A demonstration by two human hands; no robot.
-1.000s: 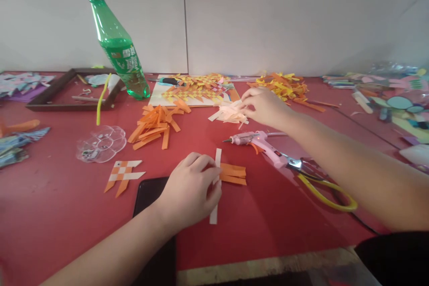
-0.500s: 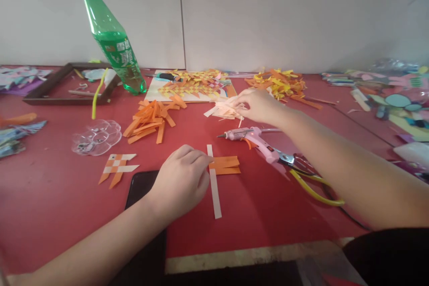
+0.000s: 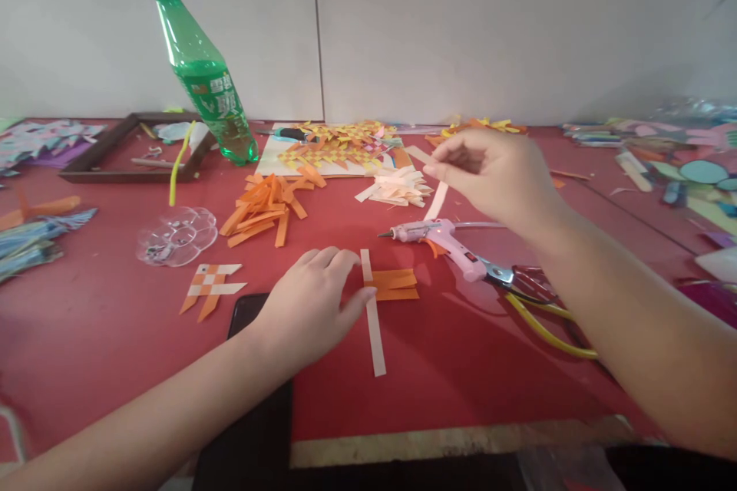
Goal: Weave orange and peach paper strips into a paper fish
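Observation:
My right hand (image 3: pixel 489 169) pinches a pale paper strip (image 3: pixel 438 199) above the glue gun, the strip curving out on both sides of the fingertips. Below and left of it, my left hand (image 3: pixel 311 299) rests low over the table, thumb and forefinger parted. Its thumb tip touches a small woven piece, where a white paper strip (image 3: pixel 375 337) crosses folded orange strips (image 3: pixel 397 284). A pile of pale strips (image 3: pixel 397 186) lies left of my right hand, with orange strips (image 3: pixel 262 207) further left. Beside my left hand lies a finished-looking orange-and-white checked paper fish (image 3: pixel 210 288).
A pink glue gun (image 3: pixel 441 238) lies right of the woven piece, close to yellow-handled scissors (image 3: pixel 546 330). A dark phone (image 3: pixel 247 314) is partly under my left arm. Behind stand a green bottle (image 3: pixel 213 92), a clear flower-shaped palette (image 3: pixel 178 234) and a dark frame (image 3: pixel 115 176).
My right hand has lifted off the pale pile and moved right with one strip in its fingers. My left thumb and forefinger have spread apart over the woven piece.

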